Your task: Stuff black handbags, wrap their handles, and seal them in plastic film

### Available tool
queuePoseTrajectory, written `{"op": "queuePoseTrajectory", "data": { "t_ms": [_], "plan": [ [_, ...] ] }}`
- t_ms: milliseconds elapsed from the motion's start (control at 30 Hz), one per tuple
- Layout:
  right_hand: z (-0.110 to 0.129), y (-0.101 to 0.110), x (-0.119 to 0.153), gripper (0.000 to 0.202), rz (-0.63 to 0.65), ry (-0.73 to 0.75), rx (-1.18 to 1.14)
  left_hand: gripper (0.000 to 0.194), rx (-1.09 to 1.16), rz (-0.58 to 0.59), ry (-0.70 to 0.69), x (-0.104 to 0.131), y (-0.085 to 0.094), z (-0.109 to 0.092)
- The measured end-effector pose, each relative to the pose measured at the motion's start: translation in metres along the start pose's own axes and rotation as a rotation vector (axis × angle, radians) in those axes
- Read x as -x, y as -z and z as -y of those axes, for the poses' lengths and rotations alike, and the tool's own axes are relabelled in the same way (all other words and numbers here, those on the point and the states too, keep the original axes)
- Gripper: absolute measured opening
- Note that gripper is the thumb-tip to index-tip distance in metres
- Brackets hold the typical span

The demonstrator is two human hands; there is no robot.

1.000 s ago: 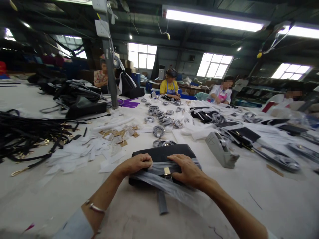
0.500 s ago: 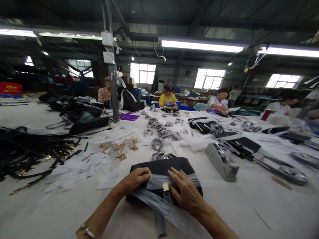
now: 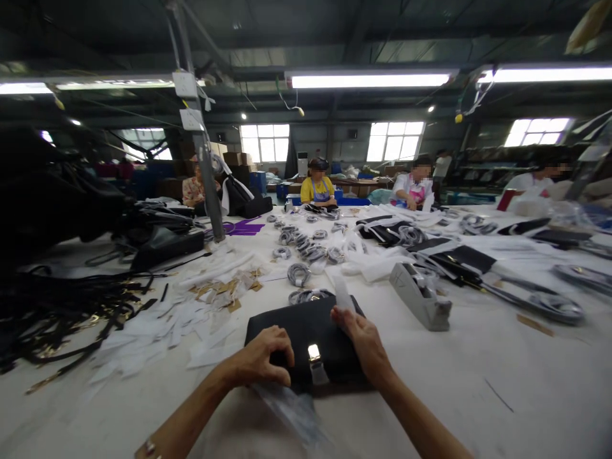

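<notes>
A black bag (image 3: 291, 319) with a shiny gold clasp (image 3: 313, 352) lies on the white table in front of me. My left hand (image 3: 268, 357) rests at the bag's left side, fingers curved, thumb and fingers apart. A translucent wrap (image 3: 291, 414) hangs below it at the bag's front edge. In a pinch, my right hand (image 3: 361, 338) holds a whitish translucent strip (image 3: 342, 293) that stands up above the bag's right back corner. A small piece of film covers the strap under the clasp.
A grey tape dispenser (image 3: 421, 299) stands to the right. Coiled grey straps (image 3: 299, 275) lie behind the bag. Black straps (image 3: 62, 312) and white scraps (image 3: 148, 331) spread on the left. Several people sit across the table, and a dark mass (image 3: 57, 191) shows at the left.
The wrap band across the bag's front is gone from there. My right hand has lifted from the flap, now pinching a strip. My left hand has opened. A dark mass has appeared at left.
</notes>
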State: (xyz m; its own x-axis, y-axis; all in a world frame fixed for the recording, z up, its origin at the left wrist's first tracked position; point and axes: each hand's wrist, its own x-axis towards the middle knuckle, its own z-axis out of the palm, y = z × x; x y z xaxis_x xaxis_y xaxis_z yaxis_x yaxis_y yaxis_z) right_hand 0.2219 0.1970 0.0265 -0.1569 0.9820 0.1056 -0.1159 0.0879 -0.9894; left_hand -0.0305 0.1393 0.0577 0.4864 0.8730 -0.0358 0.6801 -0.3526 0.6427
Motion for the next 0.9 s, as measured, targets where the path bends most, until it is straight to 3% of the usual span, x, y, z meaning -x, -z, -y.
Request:
{"op": "queuePoseTrajectory", "data": {
  "t_ms": [100,233,367,467,567,700,800,900],
  "plan": [
    [0.003,0.006,-0.007,0.04,-0.051,-0.136,-0.414,0.033,-0.01,0.111,-0.029,-0.003,0.009,-0.003],
    [0.003,0.013,-0.01,0.027,-0.047,-0.202,-0.571,0.032,-0.12,0.259,-0.019,0.001,0.015,-0.011],
    [0.001,0.015,-0.011,0.025,-0.055,-0.224,-0.627,0.029,-0.324,0.223,-0.032,0.015,0.011,-0.023],
    [-0.001,0.016,-0.013,0.025,-0.05,-0.243,-0.644,0.035,-0.344,0.191,-0.061,0.019,0.01,-0.032],
    [-0.003,0.017,-0.014,0.025,-0.031,-0.231,-0.651,0.036,-0.367,0.173,-0.058,0.003,0.006,-0.038],
    [0.005,0.024,-0.017,0.026,-0.024,-0.228,-0.658,0.047,-0.466,0.005,-0.098,-0.039,-0.018,-0.039],
    [0.022,0.044,-0.025,0.028,-0.066,-0.213,-0.734,0.076,-0.483,-0.034,-0.218,-0.063,-0.041,-0.033],
    [0.038,0.074,-0.035,0.034,-0.222,-0.168,-0.835,0.083,-0.464,0.012,-0.21,-0.069,-0.052,-0.025]
  ]
}}
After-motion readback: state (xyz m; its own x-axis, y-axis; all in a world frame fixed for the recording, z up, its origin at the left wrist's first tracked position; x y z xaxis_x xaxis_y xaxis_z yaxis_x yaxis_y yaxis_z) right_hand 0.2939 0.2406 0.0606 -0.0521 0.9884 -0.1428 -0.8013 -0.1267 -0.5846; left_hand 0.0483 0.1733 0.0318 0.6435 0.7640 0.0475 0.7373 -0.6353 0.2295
